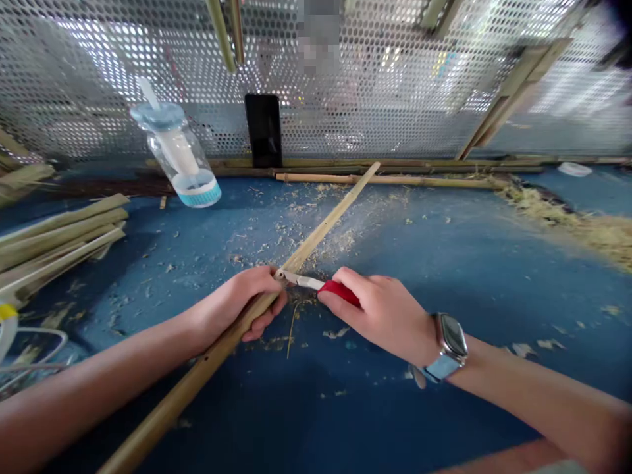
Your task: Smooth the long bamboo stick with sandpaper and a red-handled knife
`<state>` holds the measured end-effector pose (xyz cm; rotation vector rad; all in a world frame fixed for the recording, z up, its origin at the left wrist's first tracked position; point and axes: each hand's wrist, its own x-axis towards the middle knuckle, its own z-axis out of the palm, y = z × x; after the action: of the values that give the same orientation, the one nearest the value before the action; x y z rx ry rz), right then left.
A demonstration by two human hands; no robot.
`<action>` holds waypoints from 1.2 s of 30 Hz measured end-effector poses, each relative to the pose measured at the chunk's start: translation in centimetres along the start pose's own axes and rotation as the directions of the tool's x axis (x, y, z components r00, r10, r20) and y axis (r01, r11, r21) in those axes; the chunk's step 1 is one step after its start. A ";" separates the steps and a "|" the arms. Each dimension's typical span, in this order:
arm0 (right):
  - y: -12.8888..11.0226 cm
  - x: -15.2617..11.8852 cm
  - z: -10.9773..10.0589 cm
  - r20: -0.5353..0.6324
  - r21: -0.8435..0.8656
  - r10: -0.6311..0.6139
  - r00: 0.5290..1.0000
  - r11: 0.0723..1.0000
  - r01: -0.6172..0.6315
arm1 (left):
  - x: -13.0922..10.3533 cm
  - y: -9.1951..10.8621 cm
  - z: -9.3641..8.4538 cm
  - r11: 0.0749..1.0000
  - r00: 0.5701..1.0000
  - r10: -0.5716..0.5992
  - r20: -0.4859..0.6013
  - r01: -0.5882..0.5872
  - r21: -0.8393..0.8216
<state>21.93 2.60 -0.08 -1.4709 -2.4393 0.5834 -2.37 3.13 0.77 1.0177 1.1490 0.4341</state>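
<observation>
We seemingly scrape, left hand (237, 299) grasping the bamboo strip (326, 226), right hand (390, 315) clenching the knife (316, 284) (next likely needs steady pressure).

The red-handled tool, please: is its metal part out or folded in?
Out: metal extends from the red handle toward the left hand.

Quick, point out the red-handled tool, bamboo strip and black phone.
Red-handled tool (340, 291): head view, red handle.
Bamboo strip (316, 236): head view, pale far length.
Black phone (264, 130): head view, dark face.

Bamboo stick (230, 336) partly beyond bottom edge
</observation>
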 end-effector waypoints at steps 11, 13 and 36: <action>-0.4 0.0 0.2 0.033 -0.077 -0.041 0.999 0.996 0.043 | -0.1 -1.1 1.4 0.978 0.987 0.101 -0.129 -0.074 0.197; -0.6 -0.1 0.1 0.046 -0.083 -0.035 0.998 0.996 0.039 | -0.1 -1.2 1.5 0.974 0.984 0.113 -0.138 -0.082 0.212; 2.2 1.0 -1.5 -0.139 -0.372 0.049 0.989 0.923 -0.098 | 0.3 -1.4 2.1 0.961 0.958 0.101 -0.267 -0.025 0.276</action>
<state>23.84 4.70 0.29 -1.6862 -2.5000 0.0210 -0.68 1.70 -0.49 1.2620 1.4605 0.4926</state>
